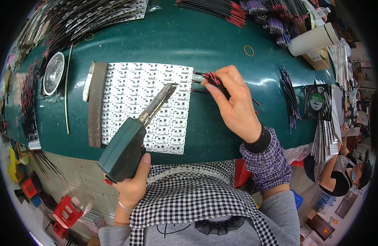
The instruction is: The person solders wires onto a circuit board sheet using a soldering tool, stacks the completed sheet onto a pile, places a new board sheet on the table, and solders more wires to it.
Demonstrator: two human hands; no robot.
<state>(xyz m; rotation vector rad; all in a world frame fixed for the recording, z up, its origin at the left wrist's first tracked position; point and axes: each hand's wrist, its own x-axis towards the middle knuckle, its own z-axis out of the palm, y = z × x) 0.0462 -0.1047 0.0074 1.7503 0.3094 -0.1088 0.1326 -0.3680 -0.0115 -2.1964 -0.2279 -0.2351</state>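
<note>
A dark green soldering gun (124,148) is in my left hand (132,189), whose fingers close round its handle. Its metal tip lies over the upper right part of a white circuit board panel (141,102), printed with rows of small components. My right hand (239,108), just right of the panel, pinches a bundle of thin black wires (216,82) with red ends. A few short wires (199,89) reach the panel's right edge below and beside my fingertips. Whether each is joined there I cannot tell. A brown bar (97,108) lies along the panel's left edge.
A round metal dish (54,74) and a thin rod (68,90) lie left on the green table (164,41). More wire bundles (290,98) lie right, near a small fan (317,102) and a white cylinder (314,39). Another person (340,174) sits at far right.
</note>
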